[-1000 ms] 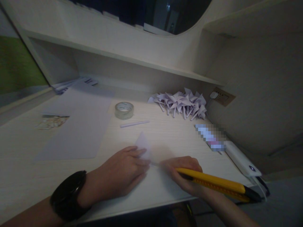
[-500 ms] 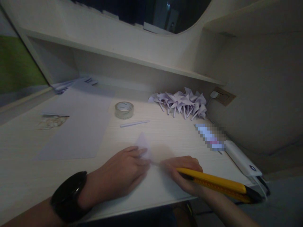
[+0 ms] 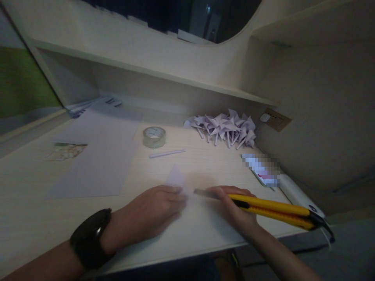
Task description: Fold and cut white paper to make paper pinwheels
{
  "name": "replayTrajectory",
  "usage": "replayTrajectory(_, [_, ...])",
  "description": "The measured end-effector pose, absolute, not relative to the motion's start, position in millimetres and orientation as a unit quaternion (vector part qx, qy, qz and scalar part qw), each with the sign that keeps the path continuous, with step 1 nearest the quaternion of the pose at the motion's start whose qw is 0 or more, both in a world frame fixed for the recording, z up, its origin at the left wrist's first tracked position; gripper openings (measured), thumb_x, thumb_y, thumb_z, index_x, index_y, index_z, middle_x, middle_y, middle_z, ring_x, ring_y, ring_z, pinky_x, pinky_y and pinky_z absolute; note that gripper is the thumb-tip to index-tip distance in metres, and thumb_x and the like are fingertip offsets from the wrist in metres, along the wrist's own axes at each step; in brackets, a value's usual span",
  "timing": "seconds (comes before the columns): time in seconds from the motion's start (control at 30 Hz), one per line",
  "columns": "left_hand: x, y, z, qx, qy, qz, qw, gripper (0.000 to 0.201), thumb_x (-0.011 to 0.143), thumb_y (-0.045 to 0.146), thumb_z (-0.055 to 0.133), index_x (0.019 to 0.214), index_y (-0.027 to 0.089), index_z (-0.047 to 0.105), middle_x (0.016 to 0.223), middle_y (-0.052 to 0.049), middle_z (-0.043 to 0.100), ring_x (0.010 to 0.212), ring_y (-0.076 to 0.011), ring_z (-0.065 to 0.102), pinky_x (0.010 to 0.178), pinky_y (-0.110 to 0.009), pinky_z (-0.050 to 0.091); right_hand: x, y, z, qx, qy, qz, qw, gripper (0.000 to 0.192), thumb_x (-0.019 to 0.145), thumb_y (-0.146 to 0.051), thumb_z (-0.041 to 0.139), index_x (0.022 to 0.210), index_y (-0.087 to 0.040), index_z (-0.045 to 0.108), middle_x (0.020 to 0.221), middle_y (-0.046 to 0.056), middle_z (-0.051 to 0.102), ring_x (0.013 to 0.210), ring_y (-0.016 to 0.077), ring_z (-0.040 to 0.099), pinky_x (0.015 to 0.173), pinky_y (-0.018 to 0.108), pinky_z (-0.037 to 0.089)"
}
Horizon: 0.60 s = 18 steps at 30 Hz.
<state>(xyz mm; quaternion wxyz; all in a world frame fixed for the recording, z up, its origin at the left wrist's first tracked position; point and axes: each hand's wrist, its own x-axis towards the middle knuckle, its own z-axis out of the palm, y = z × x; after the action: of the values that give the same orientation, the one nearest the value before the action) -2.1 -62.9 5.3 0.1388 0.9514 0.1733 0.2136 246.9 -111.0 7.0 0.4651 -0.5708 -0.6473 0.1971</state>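
My left hand [image 3: 156,210], with a black watch on its wrist, lies flat over a small piece of folded white paper [image 3: 175,175] and presses it to the desk. The paper's pointed top shows beyond the fingers; the rest is hidden under them. My right hand [image 3: 234,207] is closed around a yellow and black utility knife [image 3: 272,210]. Its blade points left, just right of my left fingertips, apart from them. Beyond the paper lie a thin rolled paper stick [image 3: 166,153] and a roll of clear tape [image 3: 154,137].
Several paper pinwheels [image 3: 222,127] are piled at the back right. White paper sheets [image 3: 102,156] cover the left side. A blurred phone [image 3: 260,169] and a white power strip [image 3: 295,193] lie at right, below a wall socket [image 3: 275,119]. A shelf [image 3: 152,74] overhangs the back.
The knife has lifted slightly and drawn back to the right, so its blade has come away from the paper's edge. My left hand stays on the paper.
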Motion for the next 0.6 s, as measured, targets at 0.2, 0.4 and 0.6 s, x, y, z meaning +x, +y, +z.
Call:
replayTrajectory(0.2, [-11, -53, 17, 0.949, 0.202, 0.22, 0.102, 0.027, 0.094, 0.016, 0.044, 0.108, 0.017, 0.067, 0.108, -0.008, 0.07, 0.1, -0.0201, 0.065, 0.089, -0.034, 0.051, 250, -108, 2, -0.602, -0.627, 0.17, 0.464, 0.02, 0.086, -0.039, 0.06, 0.083, -0.028, 0.077, 0.083, 0.001, 0.076, 0.081, 0.0204, 0.072, 0.082, 0.032, 0.059])
replayTrajectory(0.4, [-22, -45, 22, 0.956, 0.173, 0.193, 0.139, 0.047, 0.079, -0.001, 0.041, 0.112, 0.022, 0.065, 0.118, -0.002, 0.068, 0.122, -0.0189, 0.054, 0.101, -0.038, 0.044, 248, -107, 1, -0.598, -0.615, 0.169, 0.485, 0.021, 0.085, -0.04, 0.061, 0.08, -0.026, 0.076, 0.083, 0.002, 0.076, 0.082, 0.0214, 0.072, 0.082, 0.034, 0.058])
replayTrajectory(0.6, [-19, -48, 25, 0.966, 0.177, 0.151, 0.112, 0.04, 0.077, 0.006, 0.049, 0.111, 0.021, 0.065, 0.119, -0.004, 0.067, 0.114, -0.0218, 0.058, 0.1, -0.04, 0.043, 246, -105, -2, -0.604, -0.601, 0.169, 0.495, 0.022, 0.085, -0.041, 0.061, 0.08, -0.026, 0.076, 0.082, 0.002, 0.076, 0.082, 0.0216, 0.071, 0.083, 0.034, 0.057])
